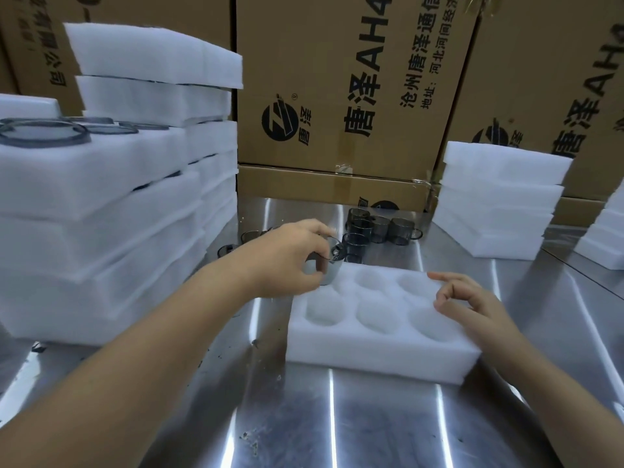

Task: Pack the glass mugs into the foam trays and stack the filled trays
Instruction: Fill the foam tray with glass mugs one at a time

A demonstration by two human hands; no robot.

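1. Holding a smoky glass mug (329, 265) in a fingertip grip, the left hand (287, 261) sits over the far-left corner of the foam tray (381, 352); thumb and fingers pinch the mug by its rim and wall, with its base low, at or just inside the far-left pocket. Cannot tell whether it is seated.
2. Right hand (472, 305) rests on the right edge of the same tray, fingers loosely curled, grasping nothing; fingertips touch the foam near the far-right pocket.
3. Tray lies flat on the steel worktop (337, 427), centre of view. Six round pockets in two rows of three; the five other pockets show bare foam.
4. Loose mugs (378, 228), dark-tinted with handles, stand in a cluster on the worktop beyond the tray, near the cartons. A few more mugs (250, 236) show behind the left wrist, partly hidden.
5. Left side: tall stacks of filled trays (101, 231), dark mug rims visible on the top of the near stack and between layers.
6. Right side: a stack of trays (499, 204) well apart from the working tray; contents not visible. Another stack is cut off at the right edge.
7. Brown printed cartons (337, 96) form a wall along the back of the worktop.
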